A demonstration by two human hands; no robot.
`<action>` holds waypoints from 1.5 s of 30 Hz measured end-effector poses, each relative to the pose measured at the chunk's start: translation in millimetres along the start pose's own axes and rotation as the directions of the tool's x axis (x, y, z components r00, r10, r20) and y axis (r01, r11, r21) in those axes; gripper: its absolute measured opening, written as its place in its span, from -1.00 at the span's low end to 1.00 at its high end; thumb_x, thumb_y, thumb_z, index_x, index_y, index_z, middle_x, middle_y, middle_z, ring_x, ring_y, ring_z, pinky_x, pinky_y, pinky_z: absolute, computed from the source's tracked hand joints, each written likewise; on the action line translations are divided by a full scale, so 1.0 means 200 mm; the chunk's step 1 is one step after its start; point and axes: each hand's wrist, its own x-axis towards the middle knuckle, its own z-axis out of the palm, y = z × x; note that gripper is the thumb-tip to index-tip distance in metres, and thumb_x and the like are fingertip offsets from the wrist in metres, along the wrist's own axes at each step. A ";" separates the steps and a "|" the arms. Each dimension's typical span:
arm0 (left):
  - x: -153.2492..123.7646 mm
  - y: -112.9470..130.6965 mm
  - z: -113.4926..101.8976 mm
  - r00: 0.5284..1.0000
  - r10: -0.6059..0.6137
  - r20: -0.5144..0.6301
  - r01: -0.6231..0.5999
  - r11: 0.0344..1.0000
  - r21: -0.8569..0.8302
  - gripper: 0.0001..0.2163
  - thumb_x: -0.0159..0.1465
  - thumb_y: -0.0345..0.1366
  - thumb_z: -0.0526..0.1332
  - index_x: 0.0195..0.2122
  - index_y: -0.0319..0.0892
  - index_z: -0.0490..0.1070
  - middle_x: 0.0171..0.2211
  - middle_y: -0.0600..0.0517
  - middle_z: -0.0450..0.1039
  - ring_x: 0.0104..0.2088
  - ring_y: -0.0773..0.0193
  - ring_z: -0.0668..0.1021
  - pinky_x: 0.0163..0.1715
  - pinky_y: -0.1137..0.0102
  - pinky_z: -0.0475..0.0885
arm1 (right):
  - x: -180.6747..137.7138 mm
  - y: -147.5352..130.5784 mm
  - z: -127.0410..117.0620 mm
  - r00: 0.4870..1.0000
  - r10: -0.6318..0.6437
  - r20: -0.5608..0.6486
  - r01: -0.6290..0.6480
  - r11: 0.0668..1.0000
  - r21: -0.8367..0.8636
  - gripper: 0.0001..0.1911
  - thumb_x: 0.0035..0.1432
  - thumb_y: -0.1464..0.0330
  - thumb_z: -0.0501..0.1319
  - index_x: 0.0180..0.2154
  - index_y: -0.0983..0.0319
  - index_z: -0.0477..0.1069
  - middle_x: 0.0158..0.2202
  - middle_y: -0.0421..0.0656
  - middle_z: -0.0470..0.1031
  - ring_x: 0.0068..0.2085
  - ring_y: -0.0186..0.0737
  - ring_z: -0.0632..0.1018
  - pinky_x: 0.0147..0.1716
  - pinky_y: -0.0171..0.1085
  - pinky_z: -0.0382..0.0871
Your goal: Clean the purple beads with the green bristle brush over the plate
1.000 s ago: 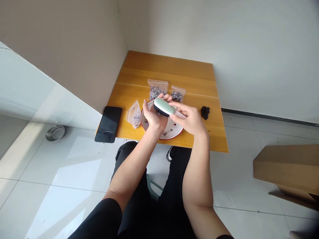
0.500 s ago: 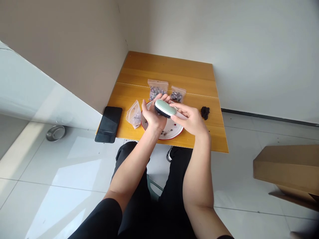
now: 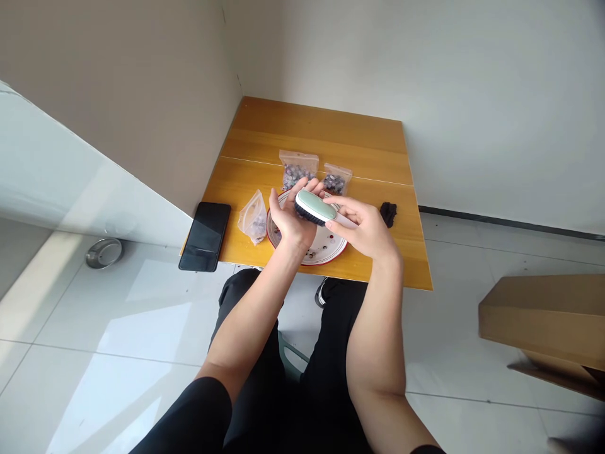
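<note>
A scrubbing brush (image 3: 317, 205) with a pale green top, white handle and dark bristles is gripped by its handle in my right hand (image 3: 366, 227). Its bristles face down over the palm of my left hand (image 3: 293, 221), which lies palm up with the fingers stretched out. Whether the bristles press on the palm I cannot tell. Below both hands is a white plate (image 3: 326, 255) with a red rim, partly hidden by them. Small dark and reddish beads (image 3: 312, 255) are scattered on it.
Bead-filled zip bags, a larger one (image 3: 299, 167) and a smaller one (image 3: 336, 180), stand behind the plate. Left of it are another clear bag (image 3: 253, 219) and a black phone (image 3: 205, 236). A black crumpled item (image 3: 388, 214) lies right. Metal bowl (image 3: 104, 253) and cardboard box (image 3: 543, 309) flank the table.
My right hand and the brush have shifted very slightly to the right over the left palm. The left hand stays nearly still.
</note>
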 end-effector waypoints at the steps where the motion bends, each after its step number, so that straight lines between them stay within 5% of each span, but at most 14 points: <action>1: 0.00 0.00 0.00 1.000 -0.006 -0.015 0.006 1.000 0.009 -0.43 0.37 0.13 -0.08 -0.15 -0.28 0.49 -0.07 -0.23 0.57 0.27 -0.09 0.46 0.25 0.08 0.37 | 0.00 0.00 0.00 1.000 -0.004 0.012 0.004 1.000 0.001 -0.57 0.14 0.29 0.32 0.08 0.09 0.52 -0.34 -0.21 0.56 -0.38 -0.23 0.51 -0.34 -0.21 0.43; 8: 0.00 -0.03 -0.01 0.999 -0.032 0.028 0.033 0.999 -0.020 -0.46 0.37 0.11 -0.07 -0.19 -0.27 0.49 -0.05 -0.22 0.57 0.29 -0.05 0.44 0.30 0.14 0.33 | 0.02 0.00 0.04 0.998 -0.029 -0.047 0.029 1.000 0.006 -0.54 0.13 0.28 0.32 0.09 0.12 0.52 -0.23 -0.17 0.58 -0.31 -0.24 0.52 -0.27 -0.21 0.43; 14: 0.01 0.01 -0.02 1.000 0.003 -0.007 -0.003 1.000 0.017 -0.43 0.36 0.15 -0.06 -0.13 -0.26 0.50 -0.05 -0.21 0.58 0.25 -0.06 0.49 0.24 0.12 0.39 | 0.01 -0.01 0.01 1.000 0.015 0.018 -0.015 1.000 0.019 -0.55 0.12 0.28 0.34 0.08 0.10 0.53 -0.35 -0.22 0.55 -0.39 -0.26 0.48 -0.33 -0.22 0.42; 26: 0.01 0.01 -0.01 0.999 -0.002 -0.032 0.003 1.000 0.023 -0.43 0.36 0.14 -0.08 -0.11 -0.27 0.48 0.02 -0.24 0.55 0.29 -0.07 0.44 0.27 0.12 0.37 | 0.00 0.00 0.01 1.000 0.020 0.021 -0.020 1.000 0.005 -0.56 0.13 0.27 0.33 0.08 0.08 0.52 -0.26 -0.19 0.59 -0.35 -0.23 0.52 -0.32 -0.20 0.43; 45: 0.00 -0.03 -0.01 1.000 -0.019 -0.022 0.019 1.000 0.002 -0.46 0.37 0.11 -0.09 -0.24 -0.24 0.49 -0.10 -0.21 0.58 0.26 -0.05 0.47 0.28 0.14 0.35 | 0.03 -0.01 0.05 1.000 -0.029 0.001 0.029 0.999 -0.014 -0.56 0.14 0.27 0.31 0.08 0.06 0.52 -0.22 -0.19 0.57 -0.36 -0.25 0.48 -0.31 -0.21 0.43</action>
